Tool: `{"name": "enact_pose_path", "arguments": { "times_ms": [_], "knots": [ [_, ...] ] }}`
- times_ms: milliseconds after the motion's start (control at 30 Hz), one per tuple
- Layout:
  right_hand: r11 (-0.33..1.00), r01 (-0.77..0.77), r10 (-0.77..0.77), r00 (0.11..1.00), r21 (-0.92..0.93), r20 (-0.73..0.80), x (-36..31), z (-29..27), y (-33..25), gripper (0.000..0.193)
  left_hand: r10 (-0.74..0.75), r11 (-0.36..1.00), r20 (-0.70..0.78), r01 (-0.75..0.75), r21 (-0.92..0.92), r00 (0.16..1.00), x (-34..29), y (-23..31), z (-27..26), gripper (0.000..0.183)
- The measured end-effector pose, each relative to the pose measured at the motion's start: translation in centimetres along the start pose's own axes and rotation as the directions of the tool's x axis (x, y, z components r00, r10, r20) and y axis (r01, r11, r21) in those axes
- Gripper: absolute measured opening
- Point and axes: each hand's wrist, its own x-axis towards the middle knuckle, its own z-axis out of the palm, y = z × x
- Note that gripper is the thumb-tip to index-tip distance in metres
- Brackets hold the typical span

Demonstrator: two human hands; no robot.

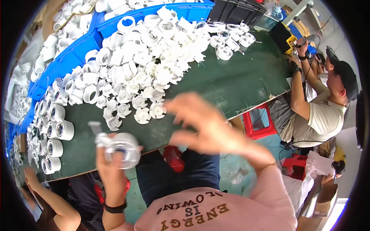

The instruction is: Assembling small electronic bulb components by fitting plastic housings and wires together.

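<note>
My left hand (109, 163) is closed around a white, ring-shaped plastic housing (132, 151) with a dark centre, held above the table's near edge. A small flat white tab (95, 128) sticks up beside it, blurred; I cannot tell whether it is joined on. My right hand (204, 125) hovers over the front edge with its fingers apart and nothing visible in them, smeared by motion. Closest to its fingertips are white clawed plastic caps (157, 110), at the near end of a large heap of white plastic parts (127, 54).
Finished-looking white cylinders (64, 129) stand in rows on the left of the dark green table (246, 82). Blue bins (63, 61) full of white parts line the back. Several wired units (224, 52) lie far right. Other people work at both ends; a red stool (259, 122) stands right.
</note>
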Motion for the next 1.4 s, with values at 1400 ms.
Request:
{"name": "enact_pose_path", "arguments": {
  "times_ms": [1400],
  "knots": [
    [0.840, -0.387, 0.277, 0.909, -0.381, -0.312, -0.7, -8.8, 12.0, 0.032, 0.288, 0.809, 0.441, -0.462, 0.363, 0.850, 10.4, -0.7, 10.4, 0.023]
  ]
}}
